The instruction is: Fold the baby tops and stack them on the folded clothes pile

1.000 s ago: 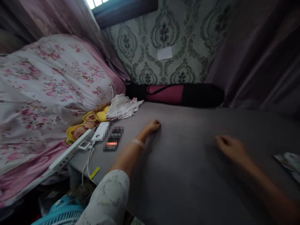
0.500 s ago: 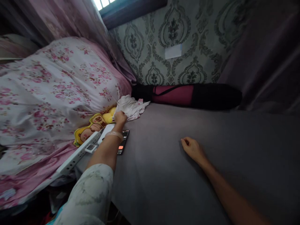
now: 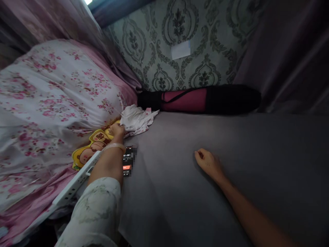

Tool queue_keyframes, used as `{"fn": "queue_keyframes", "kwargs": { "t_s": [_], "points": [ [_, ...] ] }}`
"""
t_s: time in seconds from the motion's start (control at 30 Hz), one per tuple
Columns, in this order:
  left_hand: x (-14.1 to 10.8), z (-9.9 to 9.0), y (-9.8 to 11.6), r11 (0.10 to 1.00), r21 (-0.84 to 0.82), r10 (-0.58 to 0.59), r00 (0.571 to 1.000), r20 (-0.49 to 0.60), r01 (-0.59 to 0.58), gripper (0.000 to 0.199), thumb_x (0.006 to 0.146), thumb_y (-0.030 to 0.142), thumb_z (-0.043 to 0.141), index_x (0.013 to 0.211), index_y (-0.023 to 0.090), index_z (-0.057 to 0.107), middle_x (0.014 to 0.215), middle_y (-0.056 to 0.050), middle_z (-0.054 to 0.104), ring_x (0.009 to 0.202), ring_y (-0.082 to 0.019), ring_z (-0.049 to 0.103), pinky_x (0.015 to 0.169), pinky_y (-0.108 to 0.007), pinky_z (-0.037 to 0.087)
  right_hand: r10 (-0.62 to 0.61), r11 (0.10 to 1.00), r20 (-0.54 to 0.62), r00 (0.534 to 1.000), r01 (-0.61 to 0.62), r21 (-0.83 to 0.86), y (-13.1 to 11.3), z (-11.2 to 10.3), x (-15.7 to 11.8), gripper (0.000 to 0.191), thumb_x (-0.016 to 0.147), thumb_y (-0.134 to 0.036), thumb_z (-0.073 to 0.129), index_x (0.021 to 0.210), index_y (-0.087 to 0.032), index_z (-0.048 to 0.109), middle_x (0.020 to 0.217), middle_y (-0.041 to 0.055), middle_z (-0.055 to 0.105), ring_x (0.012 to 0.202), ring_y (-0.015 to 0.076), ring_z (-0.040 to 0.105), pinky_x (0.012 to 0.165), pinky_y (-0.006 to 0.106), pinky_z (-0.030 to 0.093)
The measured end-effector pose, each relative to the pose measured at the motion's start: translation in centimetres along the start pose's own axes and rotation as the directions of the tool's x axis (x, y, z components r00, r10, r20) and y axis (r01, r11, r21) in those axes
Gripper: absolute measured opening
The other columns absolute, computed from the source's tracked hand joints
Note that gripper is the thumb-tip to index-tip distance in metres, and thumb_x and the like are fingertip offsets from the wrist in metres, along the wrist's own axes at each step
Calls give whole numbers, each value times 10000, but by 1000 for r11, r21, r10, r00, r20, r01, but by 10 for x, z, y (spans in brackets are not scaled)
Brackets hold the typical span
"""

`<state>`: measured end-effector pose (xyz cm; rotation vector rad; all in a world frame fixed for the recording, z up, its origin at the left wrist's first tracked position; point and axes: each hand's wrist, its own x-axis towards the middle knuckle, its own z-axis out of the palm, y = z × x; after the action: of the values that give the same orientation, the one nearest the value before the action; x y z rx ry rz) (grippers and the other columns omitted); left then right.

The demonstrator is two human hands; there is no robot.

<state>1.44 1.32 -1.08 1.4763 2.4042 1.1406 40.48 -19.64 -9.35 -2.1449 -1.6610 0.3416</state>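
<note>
My left hand [image 3: 117, 129] is closed over the yellow plush [image 3: 109, 134], beside the crumpled white cloth [image 3: 136, 118]. What is between its fingers, if anything, is hidden. My left forearm lies over part of a phone [image 3: 126, 161], which shows a running timer and an orange-red button. A yellow cartoon-figure cushion [image 3: 88, 153] sits to the left of that arm. My right hand [image 3: 207, 163] rests on the grey sheet [image 3: 174, 192], fingers curled into a loose fist with nothing visible in them.
A white power strip [image 3: 74, 185] runs along the left edge, partly behind my arm. Pink-flowered bedding [image 3: 59, 99] is heaped at the left. A long black and dark-pink bag [image 3: 187, 100] lies against the patterned wall [image 3: 154, 41].
My left hand has shifted left, from the white cloth's edge onto the yellow plush. My right hand stays curled on the sheet. The view has turned slightly, so the scene sits further left.
</note>
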Motion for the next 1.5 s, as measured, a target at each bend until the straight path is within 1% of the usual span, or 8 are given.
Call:
{"fn": "queue_keyframes", "kwargs": {
  "t_s": [0.2, 0.47, 0.6, 0.8, 1.03, 1.17, 1.33, 1.5],
  "points": [
    [5, 16, 56, 898, -440, -3, 1000, 29, 16, 173, 877, 203, 443, 987, 163, 571, 684, 34, 560, 648, -109, 541, 645, -219, 446, -2, 1000, 8, 1000, 2, 1, -1, -2, -1, 306, 908, -412, 416, 784, -240, 636, 758, 39, 661, 631, 170, 559, 530, 273, 207],
    [-33, 7, 145, 277, -959, 366, 917, 157, 54, 186, 769, 292, 682, 859, 186, 558, 674, 51, 567, 600, -84, 539, 662, -218, 479, -29, 989, 18, 999, 26, 145, 3, -6, 1, 298, 898, -389, 437, 757, -226, 644, 731, 42, 654, 658, 180, 587, 583, 261, 339],
    [-81, -10, 184, 271, -961, 582, 785, 213, 60, 245, 756, 346, 718, 881, 181, 587, 722, 34, 585, 652, -101, 579, 667, -225, 495, -65, 878, -177, 982, 140, 458, 1, -21, 5, 243, 884, -348, 438, 832, -212, 633, 791, 50, 672, 740, 180, 621, 694, 278, 448],
    [-170, -33, 223, 395, -918, 747, 571, 342, 34, 239, 821, 346, 658, 950, 150, 612, 696, 30, 579, 633, -101, 596, 601, -207, 490, -55, 711, -612, 789, 461, 531, -23, -82, -11, 344, 839, -442, 576, 1099, -218, 576, 1088, 101, 610, 995, 217, 596, 829, 359, 499],
    [-237, -44, 233, 479, -875, 855, 264, 446, -73, 212, 822, 320, 647, 913, 128, 657, 754, 1, 642, 681, -113, 623, 610, -208, 499, -17, 651, -632, 775, 488, 582, -31, -102, -22, 348, 805, -433, 642, 1086, -240, 569, 1054, 54, 628, 978, 201, 595, 858, 366, 490],
    [-240, -54, 222, 457, -877, 885, 179, 430, -150, 259, 796, 343, 669, 942, 129, 673, 829, -20, 665, 779, -138, 637, 677, -230, 507, -18, 611, -561, 827, 453, 649, -17, -116, -16, 235, 847, -402, 563, 952, -203, 630, 864, 33, 670, 770, 167, 611, 708, 307, 499],
    [-245, -65, 202, 352, -891, 934, 42, 355, -285, 399, 743, 297, 734, 1108, 166, 643, 1064, -68, 663, 989, -199, 610, 851, -312, 492, 85, 715, -709, 700, 453, 533, -19, -178, -22, 166, 802, -338, 586, 869, -209, 664, 805, 14, 676, 726, 168, 610, 646, 294, 481],
    [-276, -48, 185, 281, -870, 956, 194, 219, -405, 602, 726, 292, 744, 1277, 249, 507, 1259, -88, 570, 1123, -224, 536, 910, -357, 450, -130, 863, -849, 512, 481, 158, -43, -236, -43, 109, 756, -218, 585, 809, -222, 680, 730, -8, 653, 665, 162, 590, 624, 305, 457]
  ]
}}
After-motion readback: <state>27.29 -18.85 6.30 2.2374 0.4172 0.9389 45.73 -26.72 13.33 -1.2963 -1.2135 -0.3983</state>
